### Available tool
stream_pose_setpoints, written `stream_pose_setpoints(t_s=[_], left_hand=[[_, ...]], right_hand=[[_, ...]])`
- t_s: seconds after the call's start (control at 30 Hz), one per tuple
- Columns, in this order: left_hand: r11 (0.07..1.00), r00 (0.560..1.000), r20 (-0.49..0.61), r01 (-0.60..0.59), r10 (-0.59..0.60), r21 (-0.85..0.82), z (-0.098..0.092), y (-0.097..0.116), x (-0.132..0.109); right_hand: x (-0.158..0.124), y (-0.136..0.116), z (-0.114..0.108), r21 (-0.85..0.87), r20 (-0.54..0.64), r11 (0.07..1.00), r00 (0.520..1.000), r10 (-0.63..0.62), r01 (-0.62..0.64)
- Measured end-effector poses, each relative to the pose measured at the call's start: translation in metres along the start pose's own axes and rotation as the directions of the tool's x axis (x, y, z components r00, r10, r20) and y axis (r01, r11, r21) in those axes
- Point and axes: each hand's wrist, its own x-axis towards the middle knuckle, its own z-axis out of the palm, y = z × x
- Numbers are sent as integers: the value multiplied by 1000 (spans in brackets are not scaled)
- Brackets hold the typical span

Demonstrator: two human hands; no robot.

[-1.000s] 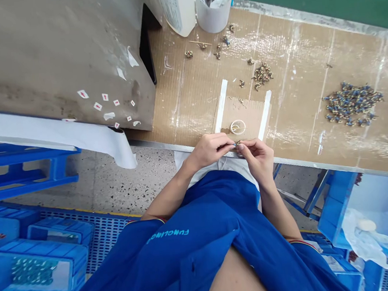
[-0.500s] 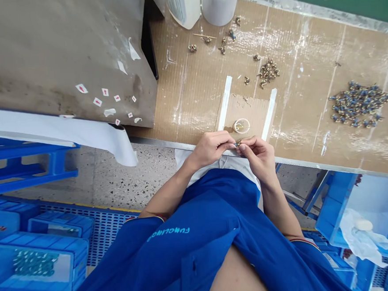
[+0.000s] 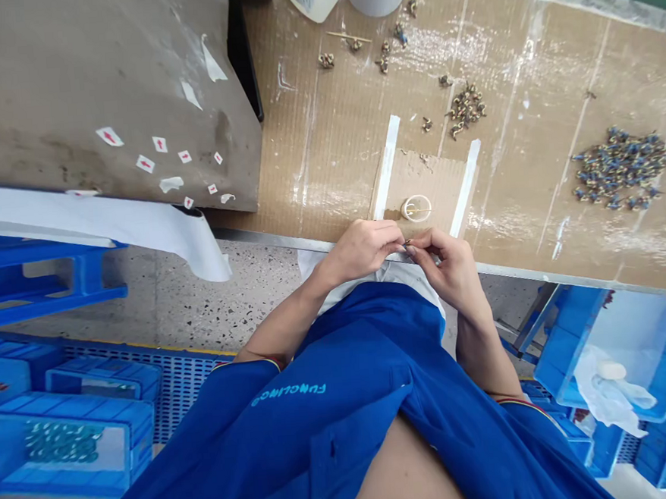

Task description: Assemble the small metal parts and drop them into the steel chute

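Head view: left hand (image 3: 361, 251) and right hand (image 3: 451, 268) pinch a tiny metal part (image 3: 408, 242) between them.

A tiny brass-coloured fitting (image 3: 408, 242) is pinched upright-looking but too small to read, held between the fingertips of the left hand (image 3: 361, 251) and right hand (image 3: 448, 260). It sits just above the bench's metal edge (image 3: 287, 240).

Bright even light, faint shadows; glare on cardboard (image 3: 502, 63); edges bowed; fine detail perhaps soft.

The left hand (image 3: 361, 251) and right hand (image 3: 447, 266) pinch a small brass fitting (image 3: 408, 242) above the edge of the cardboard-covered bench (image 3: 325, 143).
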Motion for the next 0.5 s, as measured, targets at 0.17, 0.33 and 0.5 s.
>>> stream_pose_setpoints(t_s=[0.17,0.33,0.5], left_hand=[[999,996,-85,-39,35,-36,2,0,-2],[995,987,-154,-51,37,-88,2,2,-3],[996,987,-161,-41,28,-80,2,3,-2]], right_hand=[[-1,7,8,132,-58,991,998,38,-30],[-1,13,12,280,-113,958,990,90,-55],[-1,16,12,308,-126,949,985,118,-75]])
